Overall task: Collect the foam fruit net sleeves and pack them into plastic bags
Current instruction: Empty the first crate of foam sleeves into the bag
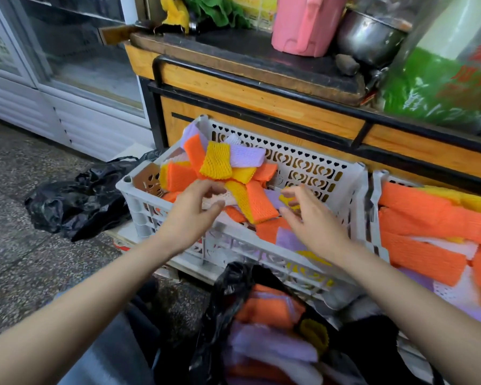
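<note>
Left hand half open, touching a white sleeve — right hand pinches a yellow sleeve.

Left hand and right hand are seen bare. Left forearm and right forearm are uncovered up to the frame edge, at 8 and 4 o'clock. Grey trouser leg, smooth fabric, is seen at 7 o'clock, blurred.

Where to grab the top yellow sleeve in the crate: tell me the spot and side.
Pinch the near edge of the yellow sleeve, coming from the front with the left hand. It lies flat atop the pile, uncovered, that edge nearest the fingers.
</note>
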A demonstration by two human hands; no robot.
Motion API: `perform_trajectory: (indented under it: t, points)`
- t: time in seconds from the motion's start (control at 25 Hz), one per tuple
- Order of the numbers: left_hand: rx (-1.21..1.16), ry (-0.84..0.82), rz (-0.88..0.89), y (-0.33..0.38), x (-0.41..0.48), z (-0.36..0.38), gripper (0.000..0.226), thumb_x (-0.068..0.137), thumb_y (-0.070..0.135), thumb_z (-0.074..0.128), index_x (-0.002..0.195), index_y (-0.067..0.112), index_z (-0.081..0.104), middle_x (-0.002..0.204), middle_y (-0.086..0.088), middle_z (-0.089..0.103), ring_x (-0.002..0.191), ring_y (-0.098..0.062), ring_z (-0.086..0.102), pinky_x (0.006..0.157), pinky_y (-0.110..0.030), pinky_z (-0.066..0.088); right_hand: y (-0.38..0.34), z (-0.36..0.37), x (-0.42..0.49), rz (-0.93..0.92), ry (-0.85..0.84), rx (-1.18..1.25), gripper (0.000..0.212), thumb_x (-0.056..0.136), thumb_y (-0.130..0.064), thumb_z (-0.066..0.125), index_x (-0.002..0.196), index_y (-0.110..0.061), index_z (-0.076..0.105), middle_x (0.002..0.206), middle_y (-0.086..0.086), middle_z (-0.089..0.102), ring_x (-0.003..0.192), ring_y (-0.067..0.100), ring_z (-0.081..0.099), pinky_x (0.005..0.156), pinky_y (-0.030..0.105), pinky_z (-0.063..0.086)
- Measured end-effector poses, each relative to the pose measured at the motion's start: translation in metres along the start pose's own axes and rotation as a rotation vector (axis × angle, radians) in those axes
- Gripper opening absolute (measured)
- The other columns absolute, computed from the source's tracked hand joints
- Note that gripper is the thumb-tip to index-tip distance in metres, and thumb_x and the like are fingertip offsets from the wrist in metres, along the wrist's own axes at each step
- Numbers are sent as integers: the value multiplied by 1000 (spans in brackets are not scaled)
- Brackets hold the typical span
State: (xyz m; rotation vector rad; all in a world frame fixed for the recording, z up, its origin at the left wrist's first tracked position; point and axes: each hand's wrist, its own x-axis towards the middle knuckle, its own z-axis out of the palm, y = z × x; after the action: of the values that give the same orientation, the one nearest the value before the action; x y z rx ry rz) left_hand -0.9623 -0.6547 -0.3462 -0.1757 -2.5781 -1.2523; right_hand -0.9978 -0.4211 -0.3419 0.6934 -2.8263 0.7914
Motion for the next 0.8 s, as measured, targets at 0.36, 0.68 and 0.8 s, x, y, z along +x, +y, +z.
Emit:
perform_trajectory:
  t: [0.36, 0.68, 0.8]
  points:
    - [339, -155, -18, -74, 118, 19, 53, 90, 21, 61, 138, 12, 41, 138, -9, 44, 123, -25, 45, 96, -27, 36, 57, 94, 90, 303, -391, -89, 78, 89, -48, 55, 144, -4, 22, 145, 16, 31, 133, 32, 32, 108, 41, 32]
    - [713, -369, -17, -95, 165, 40, 76, 88, 28, 63, 150, 14, 19, 157, -9, 18, 144, -27, 17, 116, -38, 14, 63, 117, 101, 175, -392, -396, 74, 84, -43, 63, 137, -5, 30, 138, 14, 36, 128, 30, 35, 103, 39, 34]
    - [641, -195, -27, -94, 165, 38, 44, 94, 23, 53, 134, 8, 44, 135, -16, 50, 124, -33, 46, 100, -42, 35, 66, 99, 100, 111, -339, -426, 44, 93, -30, 49, 131, -9, 41, 127, 11, 50, 116, 28, 48, 89, 37, 42]
